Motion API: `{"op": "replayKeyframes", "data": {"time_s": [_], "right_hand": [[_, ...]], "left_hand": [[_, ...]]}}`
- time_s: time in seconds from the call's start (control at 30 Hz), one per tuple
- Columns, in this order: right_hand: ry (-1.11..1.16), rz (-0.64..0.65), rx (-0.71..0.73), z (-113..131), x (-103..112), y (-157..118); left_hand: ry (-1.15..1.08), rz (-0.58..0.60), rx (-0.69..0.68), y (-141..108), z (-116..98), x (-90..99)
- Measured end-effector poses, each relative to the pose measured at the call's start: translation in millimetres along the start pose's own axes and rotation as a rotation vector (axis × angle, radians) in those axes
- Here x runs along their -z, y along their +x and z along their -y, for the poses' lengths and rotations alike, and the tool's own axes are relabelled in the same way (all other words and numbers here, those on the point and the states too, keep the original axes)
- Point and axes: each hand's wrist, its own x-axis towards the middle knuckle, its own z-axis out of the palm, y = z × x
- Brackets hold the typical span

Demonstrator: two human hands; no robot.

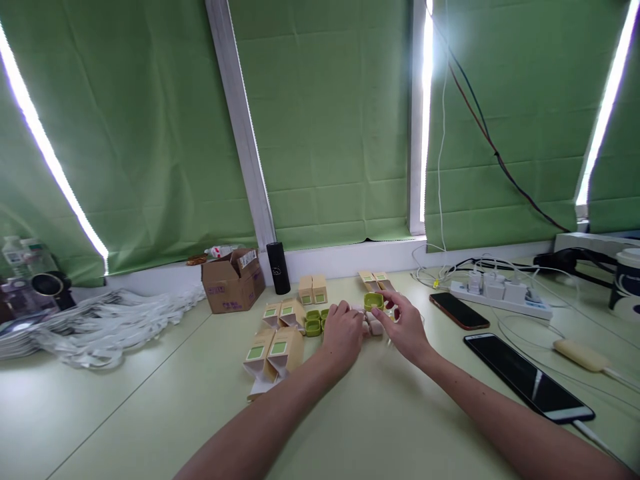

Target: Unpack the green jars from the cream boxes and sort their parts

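My right hand (404, 328) pinches a small green square container (373, 301) between thumb and fingers. Just left of it, my left hand (343, 333) is closed, its fingers curled down by some pale pinkish pieces (374, 327); what it grips, if anything, is hidden. More green square containers (313, 323) sit together on the table, partly behind my left hand. Beyond and left of them stand several small tan boxes with green labels, among them a near pair (286, 348), a middle pair (291, 311) and a back pair (313, 289).
A cardboard box (233, 283) and a black cylinder (279, 268) stand by the wall. White straps (110, 327) are heaped at left. At right lie two phones, one farther (459, 311) and one nearer (529, 377), beside a power strip (500, 299) with tangled cables.
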Motion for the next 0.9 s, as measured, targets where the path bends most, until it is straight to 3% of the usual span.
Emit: {"op": "replayKeyframes", "data": {"time_s": [0.17, 0.37, 0.6, 0.77, 0.9], "right_hand": [[0.075, 0.045, 0.014, 3, 0, -2], [0.282, 0.178, 0.037, 5, -7, -11], [0.364, 0.277, 0.061, 12, -13, -23], [0.337, 0.273, 0.113, 19, -16, -29], [0.304, 0.279, 0.143, 23, -15, -32]], "left_hand": [[-0.054, -0.117, 0.064, -9, 6, 30.0], [-0.148, -0.312, 0.018, -37, 13, 58.7], [-0.219, -0.52, -0.062, -63, 12, 54.9], [-0.232, -0.508, -0.13, -66, 17, 47.3], [-0.315, -0.522, -0.043, -68, 23, 39.4]]}}
